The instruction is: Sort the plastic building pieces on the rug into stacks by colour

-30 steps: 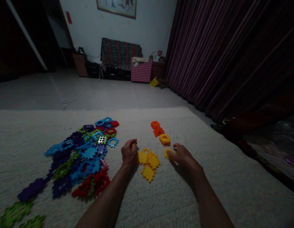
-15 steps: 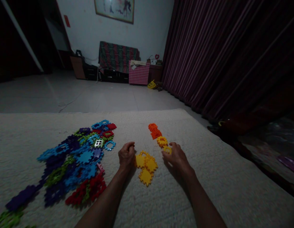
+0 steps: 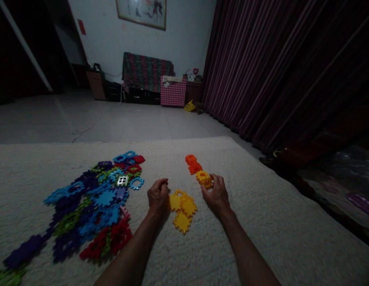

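My right hand (image 3: 218, 195) pinches a yellow toothed plastic tile frame (image 3: 208, 184) at the near end of a small yellow stack (image 3: 202, 176). Beyond that stack lies a short row of orange toothed pieces (image 3: 192, 163). Closed with its fingers curled in, my left hand (image 3: 158, 195) rests beside a group of flat yellow tiles (image 3: 183, 221); its inner fingers are hidden, so I cannot tell if it holds anything. These yellow tiles overlap one another between my two hands.
A large mixed pile of blue, purple, green and red toothed tiles (image 3: 105, 197) spreads over the left of the pale quilted cover (image 3: 208, 250). The cover's far edge meets the tiled floor (image 3: 142, 123). Purple curtains (image 3: 250, 71) hang along the right.
My right hand has moved slightly forward and left, bringing the yellow tile frame up against the yellow stack. My left hand has stayed by the yellow tiles.
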`<state>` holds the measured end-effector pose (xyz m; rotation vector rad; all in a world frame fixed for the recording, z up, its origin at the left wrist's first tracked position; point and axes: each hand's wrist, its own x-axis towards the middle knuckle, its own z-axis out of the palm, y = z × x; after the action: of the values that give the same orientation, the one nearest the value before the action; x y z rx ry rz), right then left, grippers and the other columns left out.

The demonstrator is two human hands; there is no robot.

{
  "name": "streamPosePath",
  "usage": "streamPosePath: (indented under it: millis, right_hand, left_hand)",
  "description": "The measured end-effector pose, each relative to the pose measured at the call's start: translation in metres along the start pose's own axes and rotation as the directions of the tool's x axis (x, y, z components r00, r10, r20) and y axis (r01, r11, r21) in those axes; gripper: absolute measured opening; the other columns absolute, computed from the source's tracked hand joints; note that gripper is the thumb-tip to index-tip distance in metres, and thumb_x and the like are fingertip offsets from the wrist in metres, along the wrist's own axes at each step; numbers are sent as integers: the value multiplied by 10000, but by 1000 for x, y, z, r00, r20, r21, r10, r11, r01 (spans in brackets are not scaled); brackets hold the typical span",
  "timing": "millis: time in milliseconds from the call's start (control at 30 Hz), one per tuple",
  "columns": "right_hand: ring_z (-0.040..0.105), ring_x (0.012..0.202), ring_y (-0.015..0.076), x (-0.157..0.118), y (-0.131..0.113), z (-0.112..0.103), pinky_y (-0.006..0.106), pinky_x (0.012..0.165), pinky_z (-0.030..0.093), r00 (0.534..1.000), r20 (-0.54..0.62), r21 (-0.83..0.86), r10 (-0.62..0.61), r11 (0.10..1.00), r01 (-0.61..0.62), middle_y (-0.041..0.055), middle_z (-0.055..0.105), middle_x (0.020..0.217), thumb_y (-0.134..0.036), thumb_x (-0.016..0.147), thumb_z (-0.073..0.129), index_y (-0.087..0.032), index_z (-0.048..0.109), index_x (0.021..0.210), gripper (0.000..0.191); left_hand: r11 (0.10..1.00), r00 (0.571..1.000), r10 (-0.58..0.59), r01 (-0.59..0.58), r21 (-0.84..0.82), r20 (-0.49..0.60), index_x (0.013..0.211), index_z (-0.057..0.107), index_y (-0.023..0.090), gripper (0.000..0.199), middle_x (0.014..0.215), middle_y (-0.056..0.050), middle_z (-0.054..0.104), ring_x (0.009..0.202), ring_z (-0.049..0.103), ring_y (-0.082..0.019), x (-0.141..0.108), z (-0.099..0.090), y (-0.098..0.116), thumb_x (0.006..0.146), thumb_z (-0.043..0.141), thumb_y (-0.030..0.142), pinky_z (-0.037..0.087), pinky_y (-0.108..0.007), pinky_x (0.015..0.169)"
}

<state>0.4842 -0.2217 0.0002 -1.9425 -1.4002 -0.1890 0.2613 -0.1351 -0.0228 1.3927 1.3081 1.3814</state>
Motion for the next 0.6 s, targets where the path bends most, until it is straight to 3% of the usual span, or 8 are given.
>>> streamPosePath:
  millis: [400,533,600]
  right_hand:
    - [529,1148,278,1,-4,-4,417,934,511,999,-37,9,-35,999,35,138,510,1224,-330,787,629,-182,488,1256,512]
    - [554,1099,259,0,-19,-9,406,928,504,987,-126,110,-99,988,113,133,550,1162,-298,844,567,-181,544,1174,351]
    - [594,977,228,-1,-29,-9,362,847,521,981,-66,210,-184,958,194,101,595,1044,-252,852,534,-192,587,1066,229]
  left_hand:
    - [1000,1000,-11,11,-16,-8,873,749,166,306,796,-63,741,697,681,-183,-2,-1,7,709,515,275,529,-288,664]
    - [999,999,-32,31,-38,-10,878,747,153,317,787,-67,730,691,668,-177,-3,-1,11,709,508,273,521,-282,653]
    - [997,999,-46,46,-56,-8,888,744,148,321,776,-62,720,666,656,-166,-4,-1,14,709,506,268,515,-270,629]
